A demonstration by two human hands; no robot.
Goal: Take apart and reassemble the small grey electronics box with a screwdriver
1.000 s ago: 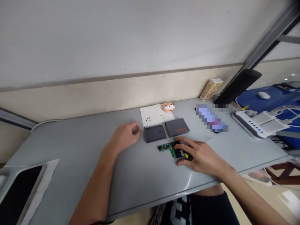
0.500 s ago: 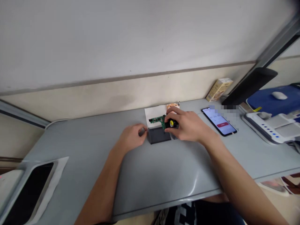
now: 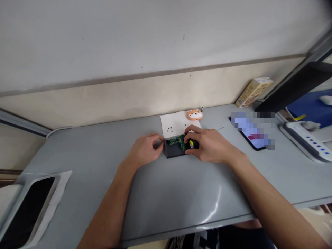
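The fingers (image 3: 192,128) of a right hand (image 3: 214,145) stood parted by only the width of a black block (image 3: 196,145), gripping it from its right side, thumb on the near edge and the others on the far. The green board (image 3: 178,139) reached left from that grip, its long axis running left to right, in line with the dark tray (image 3: 174,151) that showed below it; whether the board rested on the tray's floor or hung just above could not be told. A left hand (image 3: 144,149), nearer the tray's left wall, curled its thumb and forefinger close together there, touching or almost so; how firmly they held the wall, if at all, could not be seen. The tray looked like matte plastic, shallow and straight-edged, against the board's small, bumpy parts and the block's round yellow spot. Behind lay flat white paper (image 3: 176,119) dotted with tiny dark specks (image 3: 171,131), a rounded orange-and-white case (image 3: 195,115) at its far right corner. The grey bench (image 3: 192,190) shone smoothly near its front edge, while a slim phone (image 3: 251,135) lay slantwise to the right, well apart from the hands.
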